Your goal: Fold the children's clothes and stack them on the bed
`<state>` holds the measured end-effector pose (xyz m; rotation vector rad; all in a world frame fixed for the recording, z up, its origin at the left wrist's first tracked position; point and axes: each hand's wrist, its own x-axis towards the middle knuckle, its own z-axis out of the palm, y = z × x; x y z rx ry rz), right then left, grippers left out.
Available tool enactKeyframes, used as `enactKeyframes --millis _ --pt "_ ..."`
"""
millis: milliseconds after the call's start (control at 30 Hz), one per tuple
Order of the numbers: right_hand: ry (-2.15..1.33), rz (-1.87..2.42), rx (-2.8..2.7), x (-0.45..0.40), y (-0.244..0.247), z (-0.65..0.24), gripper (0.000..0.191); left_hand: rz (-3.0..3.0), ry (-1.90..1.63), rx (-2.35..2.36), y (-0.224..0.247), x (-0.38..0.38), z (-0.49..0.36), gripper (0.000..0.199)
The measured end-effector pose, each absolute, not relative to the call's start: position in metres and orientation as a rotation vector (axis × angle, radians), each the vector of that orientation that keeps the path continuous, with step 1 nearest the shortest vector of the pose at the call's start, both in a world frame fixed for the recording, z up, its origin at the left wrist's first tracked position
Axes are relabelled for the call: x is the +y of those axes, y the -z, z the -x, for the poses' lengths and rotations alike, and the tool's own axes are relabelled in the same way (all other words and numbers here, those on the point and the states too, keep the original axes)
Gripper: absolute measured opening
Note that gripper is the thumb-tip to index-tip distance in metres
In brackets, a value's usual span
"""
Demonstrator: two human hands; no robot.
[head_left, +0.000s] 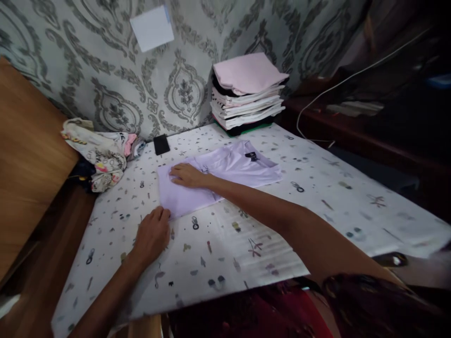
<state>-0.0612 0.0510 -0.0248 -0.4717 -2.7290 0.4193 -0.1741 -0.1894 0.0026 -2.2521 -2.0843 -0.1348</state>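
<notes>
A lavender T-shirt [232, 162] lies folded into a long strip on the patterned white cloth. Its neckline, with a black label, points to the right. My right hand [189, 175] rests on the left half of the shirt, palm down with the fingers stretched out. At the shirt's near left corner is my left hand [153, 231], its fingers curled and closed on the fabric edge. The fingertips of that hand are partly hidden.
Folded clothes [248, 94] stand stacked at the back by the wall, a pink one on top. A crumpled clothes heap [105, 157] sits at the left beside a wooden panel [31, 159]. Near it lies a black phone-like object [161, 145]. A white cable [334, 80] hangs at the right.
</notes>
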Motion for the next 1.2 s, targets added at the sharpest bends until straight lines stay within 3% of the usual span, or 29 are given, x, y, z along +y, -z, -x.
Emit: enactKeyframes --millis 100,200,300,367,433,567,667,900,1200 --pt "-0.500 0.483 -2.689 0.051 0.022 0.061 0.033 2.368 0.493 -2.223 -0.008 -0.187 0.184 0.019" --pt "-0.599 0.594 -2.546 0.044 0.017 0.058 0.036 2.225 1.121 -2.511 -0.010 -0.171 0.204 0.014" --pt "-0.669 0.741 -2.363 0.027 0.012 0.051 0.042 1.767 1.644 -2.842 -0.007 -0.140 0.225 0.035" --pt "-0.680 0.793 -2.305 0.011 0.012 0.046 0.044 1.563 1.775 -2.977 -0.005 -0.116 0.234 0.042" --pt "-0.641 0.820 -2.344 -0.005 0.014 0.040 0.045 1.591 1.668 -2.910 0.000 -0.092 0.238 0.039" --pt "-0.441 0.803 -2.577 -0.025 0.020 0.031 0.040 2.006 1.193 -2.342 0.012 -0.056 0.233 0.033" --pt "-0.350 0.788 -2.638 -0.030 0.019 0.027 0.037 2.050 1.017 -2.299 0.020 -0.034 0.237 0.035" --pt "-0.407 0.847 -2.663 -0.010 0.002 0.039 0.040 2.012 0.972 -2.436 0.007 0.004 0.275 0.010" --pt "-0.272 0.948 -2.646 0.019 0.026 0.057 0.051 2.403 1.157 -2.334 -0.005 0.006 0.283 0.019"
